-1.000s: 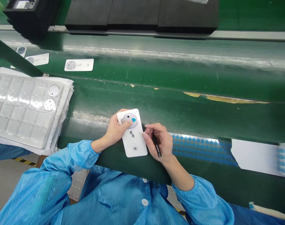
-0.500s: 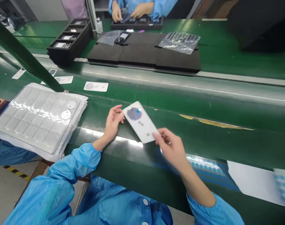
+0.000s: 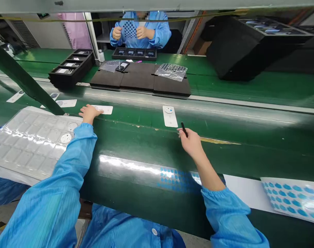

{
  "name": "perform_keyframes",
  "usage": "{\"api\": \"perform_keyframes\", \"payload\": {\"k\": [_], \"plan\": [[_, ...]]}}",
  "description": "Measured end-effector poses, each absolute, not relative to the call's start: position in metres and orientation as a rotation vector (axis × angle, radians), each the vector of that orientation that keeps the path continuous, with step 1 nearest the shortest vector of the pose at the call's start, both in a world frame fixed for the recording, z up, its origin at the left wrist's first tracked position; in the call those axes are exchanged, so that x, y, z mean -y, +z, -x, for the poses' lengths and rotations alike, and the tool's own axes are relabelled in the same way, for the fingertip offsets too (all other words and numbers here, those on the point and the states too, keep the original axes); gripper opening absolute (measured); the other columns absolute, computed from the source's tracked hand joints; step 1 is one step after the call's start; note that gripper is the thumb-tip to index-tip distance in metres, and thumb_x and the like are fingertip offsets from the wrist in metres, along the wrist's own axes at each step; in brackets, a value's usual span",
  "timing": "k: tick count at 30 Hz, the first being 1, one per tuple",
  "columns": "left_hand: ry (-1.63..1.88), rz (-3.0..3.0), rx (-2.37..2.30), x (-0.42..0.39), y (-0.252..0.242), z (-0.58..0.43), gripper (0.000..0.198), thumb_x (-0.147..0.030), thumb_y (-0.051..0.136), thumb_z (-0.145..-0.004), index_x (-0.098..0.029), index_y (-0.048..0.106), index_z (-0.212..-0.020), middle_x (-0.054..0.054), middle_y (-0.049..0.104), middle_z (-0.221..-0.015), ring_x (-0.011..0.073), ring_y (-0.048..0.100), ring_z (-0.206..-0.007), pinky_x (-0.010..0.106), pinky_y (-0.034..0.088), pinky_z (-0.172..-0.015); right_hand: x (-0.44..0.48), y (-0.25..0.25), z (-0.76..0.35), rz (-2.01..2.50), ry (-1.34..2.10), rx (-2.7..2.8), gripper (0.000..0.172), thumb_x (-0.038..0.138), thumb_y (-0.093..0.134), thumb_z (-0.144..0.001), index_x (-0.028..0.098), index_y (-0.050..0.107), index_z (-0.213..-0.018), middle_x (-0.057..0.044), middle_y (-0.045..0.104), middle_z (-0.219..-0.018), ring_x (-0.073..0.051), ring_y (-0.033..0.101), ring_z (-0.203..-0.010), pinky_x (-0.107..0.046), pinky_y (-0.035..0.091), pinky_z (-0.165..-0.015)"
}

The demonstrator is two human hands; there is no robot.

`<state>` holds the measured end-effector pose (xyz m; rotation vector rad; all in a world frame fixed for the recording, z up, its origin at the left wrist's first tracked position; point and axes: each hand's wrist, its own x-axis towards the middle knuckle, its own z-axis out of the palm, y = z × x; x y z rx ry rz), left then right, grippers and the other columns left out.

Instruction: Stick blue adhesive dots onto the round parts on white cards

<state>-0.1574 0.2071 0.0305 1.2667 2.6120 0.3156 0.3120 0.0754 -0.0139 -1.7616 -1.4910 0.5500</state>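
Observation:
My left hand (image 3: 88,113) reaches forward over a white card-like panel (image 3: 107,110), covering its left part; its fingers are spread and the thumb lies over the panel. My right hand (image 3: 191,142) is closed around a thin black pen-like tool (image 3: 184,129), its exact kind unclear. Just beyond that hand, another white panel (image 3: 170,119) lies flat on the green belt (image 3: 136,137). Near its far end is a round disc with a small blue dot.
At left, a clear compartment tray (image 3: 35,137) holds two round discs. More white panels (image 3: 67,103) lie behind the green post (image 3: 24,79). Blue-dot sticker sheets (image 3: 293,198) are at right. Across the belt are black foam trays (image 3: 137,77) and a co-worker (image 3: 141,31) holding a perforated sheet.
The panel both hands held now lies farther forward on the belt. My left hand has moved left to another panel; my right now shows a black tool. The view has tilted up.

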Motion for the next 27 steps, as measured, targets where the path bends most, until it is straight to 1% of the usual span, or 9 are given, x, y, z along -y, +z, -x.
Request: {"api": "perform_keyframes", "payload": {"k": [5, 8, 11, 13, 15, 18, 20, 23, 27], "plan": [[0.210, -1.119, -2.604, -0.230, 0.026, 0.178, 0.106, -0.047, 0.105, -0.052, -0.007, 0.049, -0.133, 0.038, 0.037, -0.156, 0.0520, 0.028, -0.152, 0.067, 0.025, -0.118, -0.010, -0.021, -0.310, 1.647, 0.311, 1.568, 0.047, 0.064, 0.062, -0.096, 0.024, 0.085, -0.105, -0.008, 0.061, -0.088, -0.031, 0.057, -0.097, -0.050, 0.048, -0.092], [0.633, -1.206, -2.455, -0.241, 0.024, 0.184, 0.093, -0.032, 0.109, -0.047, -0.010, 0.052, -0.117, 0.030, 0.049, -0.147, 0.0521, 0.034, -0.147, 0.071, 0.028, -0.119, 0.019, -0.016, -0.304, 1.530, 0.347, 1.529, 0.045, 0.062, 0.060, -0.103, 0.024, 0.083, -0.104, -0.007, 0.068, -0.090, -0.027, 0.062, -0.088, -0.045, 0.053, -0.084], [1.038, -1.333, -2.178, -0.243, 0.027, 0.177, 0.076, -0.028, 0.103, -0.065, -0.013, 0.046, -0.113, 0.012, 0.063, -0.124, 0.0325, 0.059, -0.120, 0.061, 0.054, -0.105, 0.044, -0.013, -0.293, 1.416, 0.814, 1.374, 0.043, 0.059, 0.062, -0.105, 0.019, 0.078, -0.104, -0.007, 0.074, -0.087, -0.022, 0.070, -0.073, -0.037, 0.058, -0.071], [1.192, -1.405, -1.964, -0.228, 0.033, 0.160, 0.066, -0.028, 0.095, -0.077, -0.014, 0.044, -0.116, 0.003, 0.065, -0.111, 0.0189, 0.063, -0.099, 0.048, 0.063, -0.093, 0.061, -0.016, -0.283, 1.312, 1.112, 1.290, 0.041, 0.058, 0.068, -0.103, 0.017, 0.074, -0.102, -0.004, 0.072, -0.074, -0.019, 0.069, -0.059, -0.033, 0.058, -0.059], [1.312, -1.526, -1.629, -0.193, 0.041, 0.133, 0.063, -0.032, 0.093, -0.078, -0.015, 0.048, -0.118, 0.001, 0.066, -0.105, 0.0161, 0.065, -0.093, 0.039, 0.064, -0.086, 0.077, -0.021, -0.275, 1.258, 1.288, 1.265, 0.037, 0.054, 0.071, -0.101, 0.017, 0.070, -0.101, -0.002, 0.070, -0.067, -0.017, 0.063, -0.049, -0.028, 0.055, -0.050], [1.039, -1.688, -1.133, -0.114, 0.047, 0.085, 0.071, -0.041, 0.095, -0.072, -0.018, 0.058, -0.128, 0.005, 0.070, -0.113, 0.0224, 0.070, -0.096, 0.032, 0.062, -0.077, 0.096, -0.028, -0.269, 1.297, 1.318, 1.335, 0.034, 0.051, 0.067, -0.105, 0.017, 0.068, -0.100, -0.002, 0.069, -0.066, -0.015, 0.062, -0.049, -0.026, 0.053, -0.047], [0.652, -1.761, -0.919, -0.063, 0.046, 0.056, 0.058, -0.038, 0.086, -0.084, -0.020, 0.062, -0.134, 0.008, 0.071, -0.123, 0.0238, 0.072, -0.101, 0.030, 0.060, -0.077, 0.103, -0.031, -0.270, 1.332, 1.276, 1.421, 0.035, 0.051, 0.063, -0.107, 0.017, 0.068, -0.099, -0.002, 0.068, -0.068, -0.015, 0.063, -0.052, -0.025, 0.053, -0.048], [0.215, -1.892, -0.760, -0.012, 0.035, 0.027, 0.048, -0.028, 0.073, -0.097, -0.025, 0.062, -0.143, 0.006, 0.074, -0.120, 0.0194, 0.071, -0.092, 0.027, 0.053, -0.073, 0.106, -0.030, -0.272, 1.358, 1.243, 1.518, 0.035, 0.050, 0.059, -0.110, 0.019, 0.069, -0.097, -0.004, 0.070, -0.074, -0.015, 0.063, -0.056, -0.026, 0.055, -0.052], [0.105, -2.113, -0.829, 0.007, 0.014, 0.012, 0.055, -0.023, 0.079, -0.094, -0.020, 0.059, -0.145, 0.009, 0.070, -0.122, 0.0246, 0.064, -0.106, 0.034, 0.050, -0.088, 0.106, -0.031, -0.274, 1.384, 1.255, 1.514, 0.033, 0.049, 0.058, -0.110, 0.020, 0.069, -0.099, -0.005, 0.071, -0.077, -0.016, 0.065, -0.058, -0.026, 0.055, -0.052]]}}
